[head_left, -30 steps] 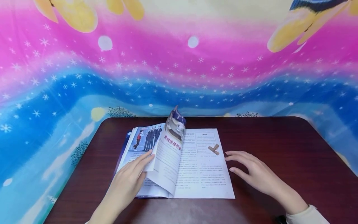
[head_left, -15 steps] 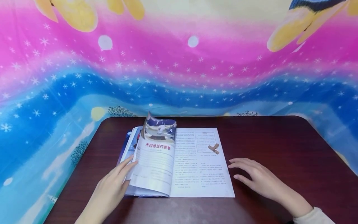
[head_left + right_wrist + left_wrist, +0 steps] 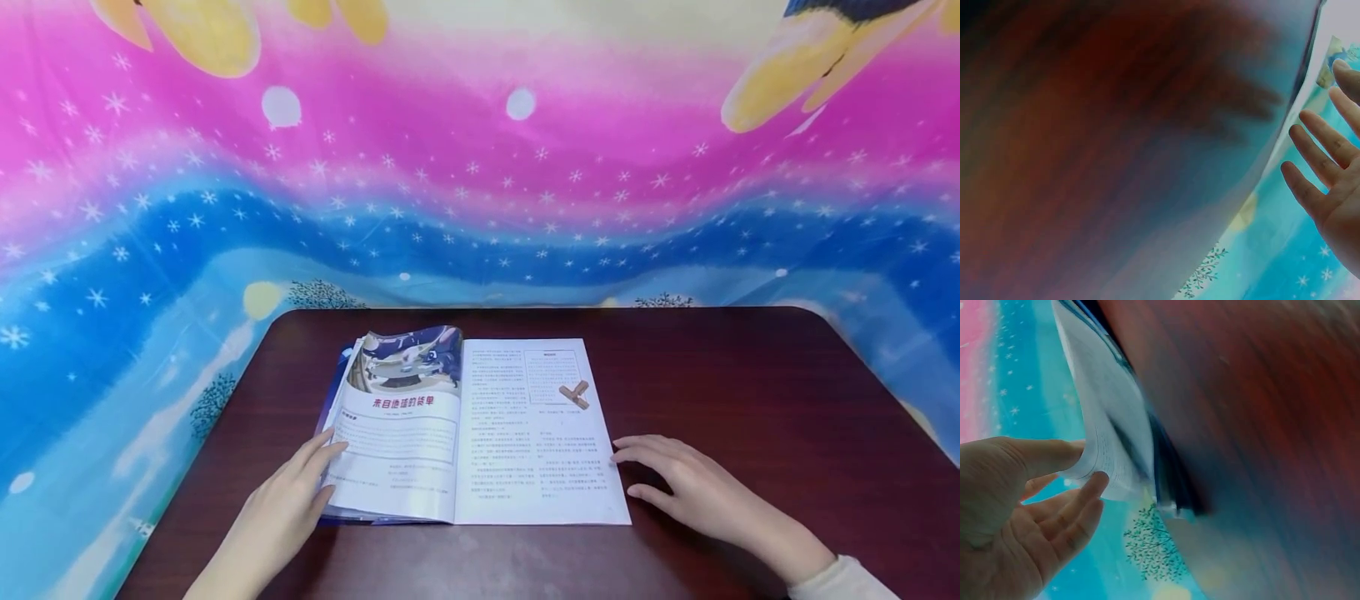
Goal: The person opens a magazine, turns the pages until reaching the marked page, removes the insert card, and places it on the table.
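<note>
Head: magazine (image 3: 474,433) lies open on the dark table (image 3: 750,375), roughly mid-width. Top edge sits near the far table edge, narrow strip of tabletop between. Left side: moderate strip to the slanting table edge, narrowest toward the far end. Right side: much wider stretch of tabletop, the roomiest direction for sideways motion. Tabletop also runs on below the magazine, glossy there. Backdrop cloth (image 3: 480,167) rises right behind the far edge and wraps both sides, so reach past the table ends at cloth. Left page (image 3: 405,479) bows a bit, far outer corner curled up; dark blue layer peeks out under it. Right page (image 3: 540,467) looks flat.

Left hand (image 3: 281,492) comes in from lower left, fingers loosely extended, tips over the left page's outer edge, thumb just beside that edge. Right hand (image 3: 678,479) comes in from lower right, relaxed, thumb apart from fingers, tips at the right page's outer edge; contact can't be told. It holds nothing. Light sleeve (image 3: 840,579) at that wrist.

Left wrist: page stack seen edge-on, sheets curving toward the hand. Thumb and a fingertip touch the paper with a gap between them; fingers gently bent, a light touch rather than a grip. Table blurred on the picture's right.

Right wrist: blurred tabletop fills most of it. Hand at the picture's right edge, palm showing, fingers well spread.
</note>
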`<state>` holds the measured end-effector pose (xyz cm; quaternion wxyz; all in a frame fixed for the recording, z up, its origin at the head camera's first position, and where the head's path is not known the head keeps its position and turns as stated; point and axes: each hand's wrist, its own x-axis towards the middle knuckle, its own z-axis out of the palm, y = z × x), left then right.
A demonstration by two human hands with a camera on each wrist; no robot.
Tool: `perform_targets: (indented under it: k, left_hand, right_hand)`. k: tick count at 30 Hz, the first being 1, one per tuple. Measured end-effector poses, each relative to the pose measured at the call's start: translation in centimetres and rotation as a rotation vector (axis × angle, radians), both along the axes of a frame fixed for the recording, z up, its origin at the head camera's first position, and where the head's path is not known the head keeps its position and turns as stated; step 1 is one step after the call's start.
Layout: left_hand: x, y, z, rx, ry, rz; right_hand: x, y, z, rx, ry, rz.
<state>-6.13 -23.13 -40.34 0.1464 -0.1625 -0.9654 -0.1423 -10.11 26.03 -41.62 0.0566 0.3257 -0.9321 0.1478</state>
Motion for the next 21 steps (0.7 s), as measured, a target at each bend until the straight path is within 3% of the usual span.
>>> perform_targets:
  k: [13,21]
  left_hand:
    - [-0.9,-0.6,-1.2,-0.098,-0.225,0.066]
    - [-1.4,-1.5,-1.3,-0.161,-0.338,0.126]
  right_hand:
    - [0.2,-0.2,-0.5,0.019,-0.061,0.010]
    - [0.1,-0.4,-0.1,0.048,-0.131,-0.003]
